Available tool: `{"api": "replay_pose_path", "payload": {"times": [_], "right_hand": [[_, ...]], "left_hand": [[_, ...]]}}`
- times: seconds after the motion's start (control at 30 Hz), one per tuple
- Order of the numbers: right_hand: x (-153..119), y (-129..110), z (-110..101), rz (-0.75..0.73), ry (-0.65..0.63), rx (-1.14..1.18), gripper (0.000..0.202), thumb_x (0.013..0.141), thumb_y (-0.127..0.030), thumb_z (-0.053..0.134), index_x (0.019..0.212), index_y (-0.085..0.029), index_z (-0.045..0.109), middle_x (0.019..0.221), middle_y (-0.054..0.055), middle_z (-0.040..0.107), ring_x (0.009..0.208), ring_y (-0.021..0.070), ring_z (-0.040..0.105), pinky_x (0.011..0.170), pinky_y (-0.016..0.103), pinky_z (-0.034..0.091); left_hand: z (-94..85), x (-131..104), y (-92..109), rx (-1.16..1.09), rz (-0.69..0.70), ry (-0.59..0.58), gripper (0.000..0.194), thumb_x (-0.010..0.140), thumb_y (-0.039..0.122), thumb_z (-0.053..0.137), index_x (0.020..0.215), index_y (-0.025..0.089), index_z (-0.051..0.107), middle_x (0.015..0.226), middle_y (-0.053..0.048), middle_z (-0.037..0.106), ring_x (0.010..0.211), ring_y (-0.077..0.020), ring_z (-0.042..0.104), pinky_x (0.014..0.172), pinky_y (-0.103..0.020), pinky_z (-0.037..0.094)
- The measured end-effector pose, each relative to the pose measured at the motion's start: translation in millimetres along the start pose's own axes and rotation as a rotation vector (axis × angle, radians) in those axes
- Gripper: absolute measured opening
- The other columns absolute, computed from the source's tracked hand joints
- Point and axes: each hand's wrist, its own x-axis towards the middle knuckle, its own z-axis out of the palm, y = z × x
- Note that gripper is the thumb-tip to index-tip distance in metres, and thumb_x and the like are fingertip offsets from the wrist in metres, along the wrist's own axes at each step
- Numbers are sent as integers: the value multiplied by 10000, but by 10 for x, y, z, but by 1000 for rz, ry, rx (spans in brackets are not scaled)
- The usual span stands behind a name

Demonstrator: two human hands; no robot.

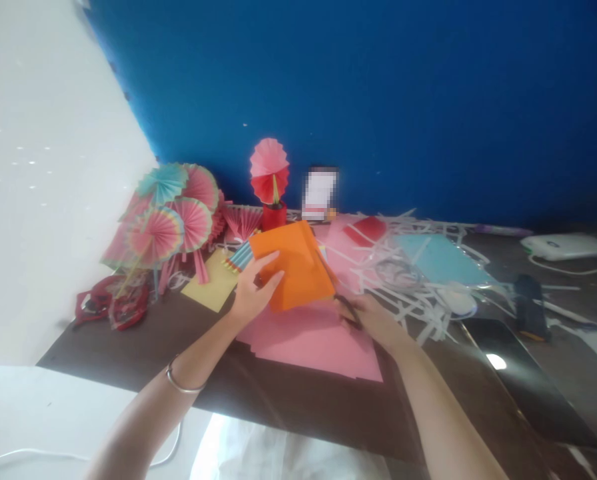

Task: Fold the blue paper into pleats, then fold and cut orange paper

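Note:
In the head view, my left hand (254, 291) grips the left side of a square of orange paper (298, 263), its thumb and fingers lying over the sheet. My right hand (376, 320) is closed round the dark handles of a pair of scissors (347, 311). The scissors' blades run along the paper's right edge, partly hidden by it. Pink paper sheets (318, 340) lie flat on the table beneath both hands. A yellow sheet (211, 280) is just left of my left hand, with blue rolled sticks (240, 257) beside it.
Pleated paper fans (168, 227) crowd the left side, above a red bundle (112, 301). Another fan (269, 170) stands in a red pot (274, 216). White paper strips (408, 287) spread rightward around a light blue sheet (441, 259). A dark phone-like slab (533, 383) lies right.

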Motion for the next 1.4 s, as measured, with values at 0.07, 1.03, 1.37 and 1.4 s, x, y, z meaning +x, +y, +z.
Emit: {"api": "replay_pose_path", "payload": {"times": [0.07, 1.03, 1.37, 1.4], "right_hand": [[3, 6, 1, -7, 4, 13, 481, 708, -626, 483, 530, -179, 482, 413, -12, 456, 403, 95, 414, 437, 247, 310], [13, 38, -2, 9, 28, 37, 501, 691, -653, 501, 529, -180, 466, 415, -12, 455, 398, 91, 416, 428, 241, 322], [12, 38, -12, -34, 29, 40, 514, 713, -652, 475, 499, -185, 447, 407, -21, 437, 398, 85, 403, 437, 238, 325], [17, 49, -12, -39, 29, 38, 520, 716, -654, 471, 492, -185, 441, 407, -20, 437, 397, 83, 399, 436, 237, 321]], "left_hand": [[6, 1, 17, 2, 2, -5, 326, 794, 298, 584, 1099, 181, 592, 1121, -89, 632, 1044, -197, 588, 937, -362, 460], [25, -29, 12, 17, 25, -29, 330, 794, 308, 581, 1103, 192, 596, 1118, -83, 637, 1040, -198, 591, 917, -362, 476], [20, -37, 33, 22, 24, -42, 325, 796, 294, 578, 1104, 193, 595, 1131, -85, 631, 1045, -197, 588, 917, -358, 476], [20, -38, 32, 20, 23, -45, 326, 796, 296, 578, 1106, 195, 594, 1131, -83, 631, 1046, -198, 588, 917, -360, 477]]}}
